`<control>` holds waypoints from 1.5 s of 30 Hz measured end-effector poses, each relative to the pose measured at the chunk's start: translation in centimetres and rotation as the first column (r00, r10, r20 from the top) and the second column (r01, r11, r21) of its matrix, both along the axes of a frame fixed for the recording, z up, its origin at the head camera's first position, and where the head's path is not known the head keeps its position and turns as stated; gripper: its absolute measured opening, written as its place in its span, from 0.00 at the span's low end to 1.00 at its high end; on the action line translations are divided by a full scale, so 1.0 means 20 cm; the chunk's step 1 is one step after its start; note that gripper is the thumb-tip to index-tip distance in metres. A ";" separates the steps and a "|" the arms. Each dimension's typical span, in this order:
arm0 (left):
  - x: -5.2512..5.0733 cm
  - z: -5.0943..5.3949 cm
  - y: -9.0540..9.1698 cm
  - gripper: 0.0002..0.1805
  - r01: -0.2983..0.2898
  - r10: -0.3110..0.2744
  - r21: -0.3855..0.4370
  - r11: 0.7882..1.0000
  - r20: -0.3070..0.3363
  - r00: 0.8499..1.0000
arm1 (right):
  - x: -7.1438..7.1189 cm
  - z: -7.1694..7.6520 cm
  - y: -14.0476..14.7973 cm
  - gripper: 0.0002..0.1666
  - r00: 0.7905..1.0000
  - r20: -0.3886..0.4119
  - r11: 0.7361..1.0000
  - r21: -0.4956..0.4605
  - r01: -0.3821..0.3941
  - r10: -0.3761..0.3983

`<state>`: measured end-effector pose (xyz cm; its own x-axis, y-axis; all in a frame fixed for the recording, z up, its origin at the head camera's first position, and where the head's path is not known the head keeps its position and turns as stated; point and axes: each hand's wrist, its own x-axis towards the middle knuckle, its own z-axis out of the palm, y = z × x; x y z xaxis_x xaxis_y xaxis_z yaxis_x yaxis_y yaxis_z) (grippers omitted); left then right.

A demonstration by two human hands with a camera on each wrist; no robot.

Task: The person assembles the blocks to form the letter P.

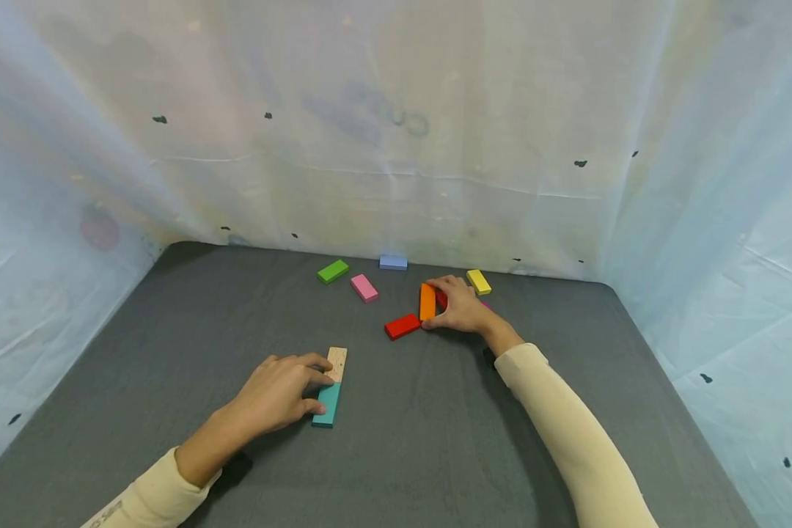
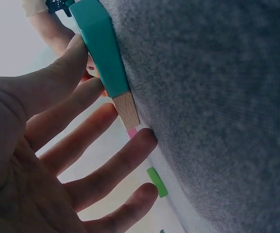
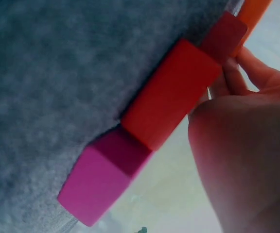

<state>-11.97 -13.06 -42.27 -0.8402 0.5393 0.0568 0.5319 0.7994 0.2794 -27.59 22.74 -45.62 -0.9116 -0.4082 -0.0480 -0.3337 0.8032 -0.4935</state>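
In the head view, a teal block (image 1: 326,405) and a bare wood block (image 1: 336,364) lie end to end. My left hand (image 1: 280,392) rests along their left side; the left wrist view shows its thumb against the teal block (image 2: 101,48) and its fingers spread. Farther off, my right hand (image 1: 460,306) pinches an orange block (image 1: 427,302) between thumb and fingertip at its two ends. A red block (image 1: 402,326) lies beside the orange one's near end. Another red block (image 1: 441,299) is partly hidden under the right hand; a magenta block (image 3: 96,184) shows in the right wrist view.
Toward the back of the dark grey cloth surface (image 1: 396,469) lie a green block (image 1: 333,271), a pink block (image 1: 364,288), a light blue block (image 1: 393,262) and a yellow block (image 1: 478,281). Pale translucent sheeting (image 1: 396,147) rises at the back and both sides.
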 end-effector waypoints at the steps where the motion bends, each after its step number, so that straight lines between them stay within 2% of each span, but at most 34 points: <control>1: 0.00 0.00 0.00 0.22 -0.001 0.001 0.001 1.000 0.001 1.000 | 0.00 0.00 0.00 0.53 1.000 -0.008 1.000 -0.006 0.005 -0.005; 9: 0.00 0.00 0.00 0.23 -0.003 0.003 0.000 1.000 0.014 1.000 | 0.02 0.02 -0.03 0.54 0.997 -0.030 0.992 -0.106 0.067 -0.070; 16: 0.01 0.00 0.01 0.23 -0.006 0.006 0.006 1.000 0.025 1.000 | 0.05 0.05 -0.09 0.54 0.999 -0.024 0.996 -0.088 0.036 -0.038; 19: 0.01 0.00 0.01 0.23 -0.007 0.007 0.005 1.000 0.026 1.000 | 0.07 0.06 -0.13 0.54 0.999 -0.019 0.994 -0.109 0.026 -0.028; 24: 0.01 0.01 0.01 0.23 -0.016 0.016 -0.001 1.000 0.035 0.999 | 0.12 0.08 -0.25 0.53 0.999 -0.018 0.983 -0.178 -0.049 0.047; 30: 0.01 0.01 0.01 0.22 -0.019 0.019 0.007 1.000 0.048 0.999 | 0.17 0.07 -0.42 0.55 0.986 -0.035 0.965 -0.198 -0.169 0.165; 38: 0.00 0.00 0.02 0.21 -0.003 0.002 0.011 1.000 0.031 1.000 | 0.20 0.06 -0.48 0.55 0.981 -0.053 0.965 -0.173 -0.195 0.188; 41: -0.01 -0.01 0.02 0.22 0.001 -0.001 0.006 1.000 0.033 0.999 | 0.20 0.07 -0.49 0.55 0.975 -0.042 0.956 -0.192 -0.222 0.218; 45: -0.01 0.00 0.03 0.22 -0.001 0.001 0.005 1.000 0.042 0.999 | 0.20 0.07 -0.49 0.56 0.968 -0.029 0.953 -0.167 -0.252 0.250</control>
